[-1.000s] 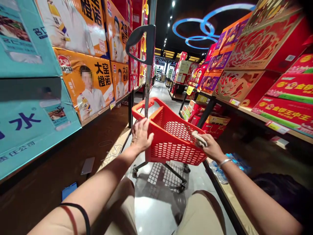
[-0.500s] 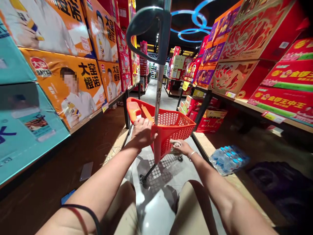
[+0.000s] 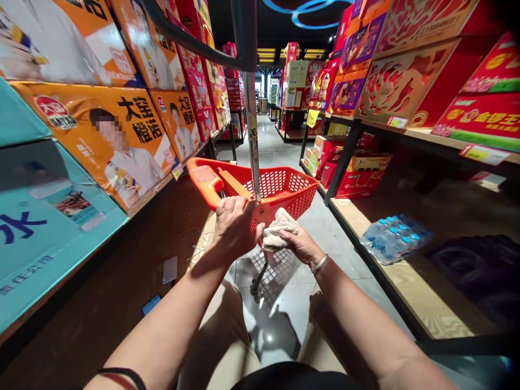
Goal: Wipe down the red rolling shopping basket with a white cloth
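Handle point(image 3: 244, 35) cropped by top edge. Left hand point(image 3: 234, 227) and cloth point(image 3: 279, 230) hide part of cart point(image 3: 266, 210). Dark bundle point(image 3: 477, 265) in shadow, can't ID.

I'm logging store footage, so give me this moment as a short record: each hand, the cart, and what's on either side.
Left hand: on the rim of the red shopping cart, beside the upright pole; fingertips hidden
Right hand: holding a pale cloth at the cart's near corner; bracelet on the wrist
Cart: on the tiled floor of the aisle
Left side: orange cartons and teal cartons
Right side: red boxes above; pack of bottles on the bottom shelf
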